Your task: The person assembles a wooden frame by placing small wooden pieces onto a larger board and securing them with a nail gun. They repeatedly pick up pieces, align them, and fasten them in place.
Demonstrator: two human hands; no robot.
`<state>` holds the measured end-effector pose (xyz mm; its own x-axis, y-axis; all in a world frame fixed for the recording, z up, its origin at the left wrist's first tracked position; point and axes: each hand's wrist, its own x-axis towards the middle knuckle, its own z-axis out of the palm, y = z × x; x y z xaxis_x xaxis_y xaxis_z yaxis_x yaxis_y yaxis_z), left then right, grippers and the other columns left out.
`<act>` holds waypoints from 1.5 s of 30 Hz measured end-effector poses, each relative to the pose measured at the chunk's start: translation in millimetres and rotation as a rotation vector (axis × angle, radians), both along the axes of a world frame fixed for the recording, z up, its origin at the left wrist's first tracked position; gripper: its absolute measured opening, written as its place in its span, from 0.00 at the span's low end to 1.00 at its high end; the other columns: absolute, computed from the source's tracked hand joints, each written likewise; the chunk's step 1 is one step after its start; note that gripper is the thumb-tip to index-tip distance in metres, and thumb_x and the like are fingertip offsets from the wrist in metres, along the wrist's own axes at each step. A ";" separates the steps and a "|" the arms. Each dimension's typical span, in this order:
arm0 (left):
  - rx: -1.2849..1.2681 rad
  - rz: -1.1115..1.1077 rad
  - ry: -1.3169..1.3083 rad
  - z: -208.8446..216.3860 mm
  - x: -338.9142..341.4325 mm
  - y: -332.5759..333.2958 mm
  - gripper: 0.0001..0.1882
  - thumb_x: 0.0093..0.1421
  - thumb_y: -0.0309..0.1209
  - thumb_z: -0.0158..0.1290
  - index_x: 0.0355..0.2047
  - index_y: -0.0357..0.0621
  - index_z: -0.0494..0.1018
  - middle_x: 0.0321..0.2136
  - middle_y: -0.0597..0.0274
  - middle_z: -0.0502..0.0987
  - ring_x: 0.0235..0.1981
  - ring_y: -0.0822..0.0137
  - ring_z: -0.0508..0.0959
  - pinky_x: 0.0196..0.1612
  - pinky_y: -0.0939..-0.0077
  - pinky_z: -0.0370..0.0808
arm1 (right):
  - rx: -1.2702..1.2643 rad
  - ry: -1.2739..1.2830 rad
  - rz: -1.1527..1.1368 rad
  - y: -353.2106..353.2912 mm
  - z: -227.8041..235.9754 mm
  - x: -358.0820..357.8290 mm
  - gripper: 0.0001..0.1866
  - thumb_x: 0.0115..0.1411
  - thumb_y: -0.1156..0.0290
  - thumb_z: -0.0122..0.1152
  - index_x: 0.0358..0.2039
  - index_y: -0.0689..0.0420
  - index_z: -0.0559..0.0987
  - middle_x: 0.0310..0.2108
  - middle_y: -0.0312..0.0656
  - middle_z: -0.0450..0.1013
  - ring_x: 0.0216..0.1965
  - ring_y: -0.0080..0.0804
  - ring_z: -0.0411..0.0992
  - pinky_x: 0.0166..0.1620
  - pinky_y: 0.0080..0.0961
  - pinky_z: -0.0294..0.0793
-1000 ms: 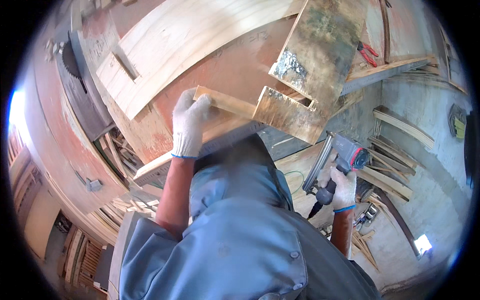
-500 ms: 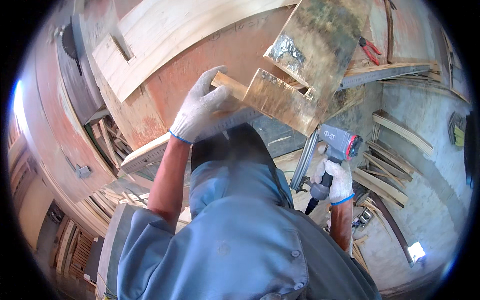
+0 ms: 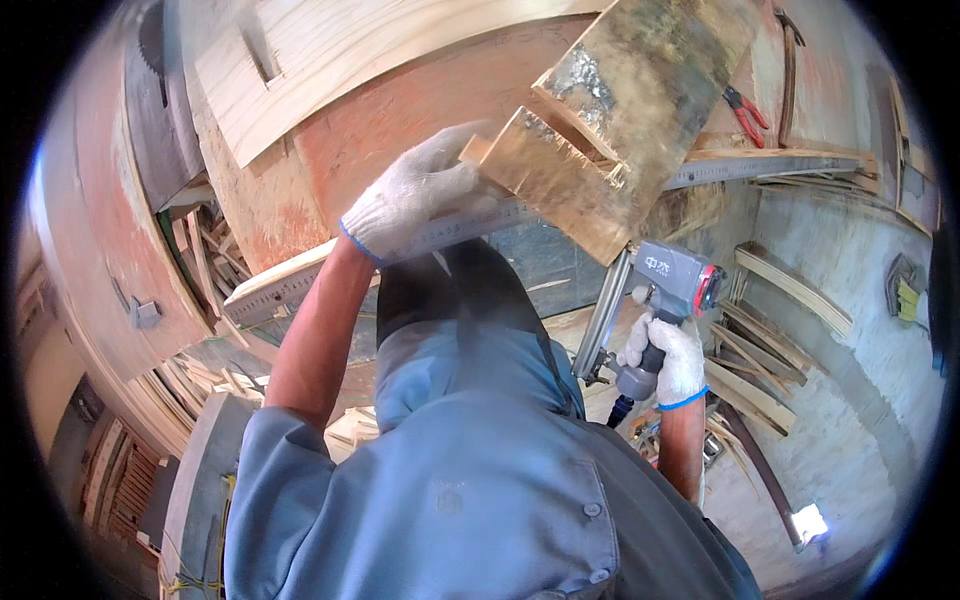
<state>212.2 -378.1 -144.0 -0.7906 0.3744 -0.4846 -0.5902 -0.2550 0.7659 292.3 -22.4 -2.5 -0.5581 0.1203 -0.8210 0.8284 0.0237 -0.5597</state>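
Observation:
My right hand, in a white knit glove with a blue cuff, is closed round the handle of a grey nail gun. The gun's nose meets the lower edge of a stained, notched board. My gloved left hand is at the board's left end, its fingers closed at a short light wooden strip. Only the strip's end shows; its other part is hidden by the board, and my fingertips are blurred.
A steel-edged rule runs along the bench's front edge. Red-handled pliers and a hammer lie at the back right. Pale plywood covers the far left, near a saw blade. Timber offcuts lie on the floor at right.
My left hand has moved right, nearer the board, and less of the light strip sticks out. My right hand keeps the nail gun at the board's lower edge.

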 end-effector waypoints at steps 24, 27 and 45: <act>-0.183 -0.125 0.264 1.2 -0.5 -1.2 0.35 0.72 0.50 0.56 0.73 0.48 0.67 0.57 0.55 0.80 0.55 0.63 0.78 0.61 0.65 0.75 | 0.021 0.010 0.024 -2.1 1.6 -0.2 0.29 0.57 0.68 0.59 0.59 0.66 0.73 0.23 0.41 0.72 0.20 0.36 0.73 0.31 0.41 0.79; -0.211 -0.134 0.263 -0.3 0.0 -0.2 0.35 0.72 0.50 0.56 0.73 0.48 0.66 0.59 0.55 0.79 0.57 0.62 0.77 0.62 0.64 0.74 | 0.028 0.010 0.026 -0.5 0.7 0.7 0.29 0.57 0.68 0.59 0.59 0.66 0.72 0.23 0.41 0.72 0.20 0.36 0.73 0.31 0.41 0.79; -0.043 -0.071 0.243 -12.0 5.1 4.4 0.33 0.72 0.44 0.56 0.73 0.46 0.67 0.62 0.58 0.77 0.59 0.65 0.76 0.62 0.68 0.75 | 0.001 -0.002 0.027 -1.2 1.4 -3.0 0.30 0.56 0.69 0.59 0.59 0.67 0.72 0.22 0.42 0.71 0.20 0.36 0.72 0.31 0.42 0.80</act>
<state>217.3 -373.7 -156.0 -0.8582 0.4162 -0.3006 -0.4030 -0.1834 0.8966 289.3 -23.6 -1.1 -0.5593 0.1063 -0.8222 0.8287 0.0468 -0.5577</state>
